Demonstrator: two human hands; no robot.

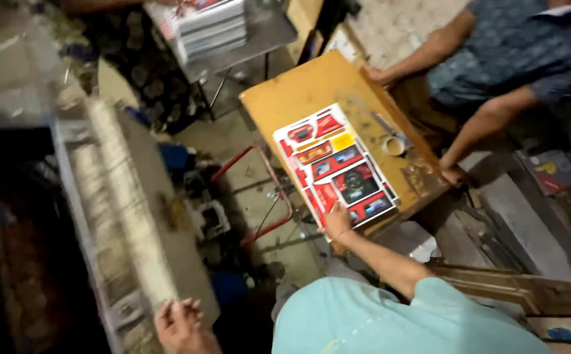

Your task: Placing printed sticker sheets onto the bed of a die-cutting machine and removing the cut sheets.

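A stack of printed sheets point(338, 167), red and white with small pictures, lies on a tilted wooden board point(298, 92). My right hand point(336, 221) reaches out from a teal sleeve and grips the stack's near corner. My left hand point(179, 321) is at the bottom left, fingers loosely curled, resting on the near edge of a long grey machine bed point(167, 216). It holds nothing. A roll of tape point(395, 145) sits on the board beside the sheets.
Another person in a dark patterned shirt sits at the top right, one hand point(377, 75) on the board's far edge, the other point(452, 174) at its right corner. A second stack of sheets point(207, 26) rests on a metal stand. A red metal frame point(266, 196) and clutter lie below.
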